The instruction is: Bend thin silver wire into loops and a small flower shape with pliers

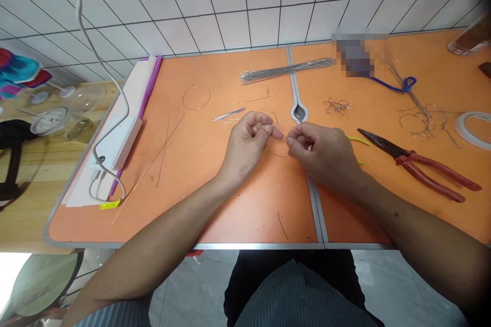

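A thin wire [279, 155], bent into a round loop, shows between my two hands above the orange table. My left hand [247, 143] pinches it with thumb and forefinger, the other fingers curled. Close beside it, the fingertips of my right hand [324, 156] are closed on the same wire; they hide its ends. Left of my hands lies a small bundle of short wires [229, 114]. Farther left a finished-looking wire ring [196, 97] rests flat. Pliers with red handles [422, 166] lie to the right of my right hand, jaws partly hidden by nothing.
A bundle of long straight wires [286, 70] lies at the back, near a tangle of wire [337, 106]. A white roll of tape [475, 130] sits far right. At the left are a white power bank [123, 145] with its cable and two loose wires. A metal seam [314, 209] crosses the tabletop.
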A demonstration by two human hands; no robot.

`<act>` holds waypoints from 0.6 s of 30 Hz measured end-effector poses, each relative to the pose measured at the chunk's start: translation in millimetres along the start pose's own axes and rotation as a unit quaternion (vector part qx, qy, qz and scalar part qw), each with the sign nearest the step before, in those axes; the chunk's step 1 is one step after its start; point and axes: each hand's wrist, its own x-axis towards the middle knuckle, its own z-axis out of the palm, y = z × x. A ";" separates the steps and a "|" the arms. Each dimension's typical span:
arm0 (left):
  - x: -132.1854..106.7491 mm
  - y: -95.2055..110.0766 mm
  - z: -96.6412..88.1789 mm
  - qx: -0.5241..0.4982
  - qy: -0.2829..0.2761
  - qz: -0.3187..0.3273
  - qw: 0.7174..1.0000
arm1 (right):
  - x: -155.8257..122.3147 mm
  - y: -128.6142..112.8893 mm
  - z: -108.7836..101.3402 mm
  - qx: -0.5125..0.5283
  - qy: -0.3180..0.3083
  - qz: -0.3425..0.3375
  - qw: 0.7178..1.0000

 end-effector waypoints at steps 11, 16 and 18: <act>-0.2 2.1 0.7 0.036 0.014 0.040 0.998 | 0.1 0.2 0.7 0.008 -0.011 0.005 1.000; 1.1 -2.1 -0.4 0.061 0.020 0.052 0.997 | -0.5 -1.6 -0.2 0.005 -0.013 0.010 1.000; 1.7 -3.4 0.0 0.046 0.020 0.044 0.998 | -0.3 -2.4 -0.9 0.003 -0.017 0.013 1.000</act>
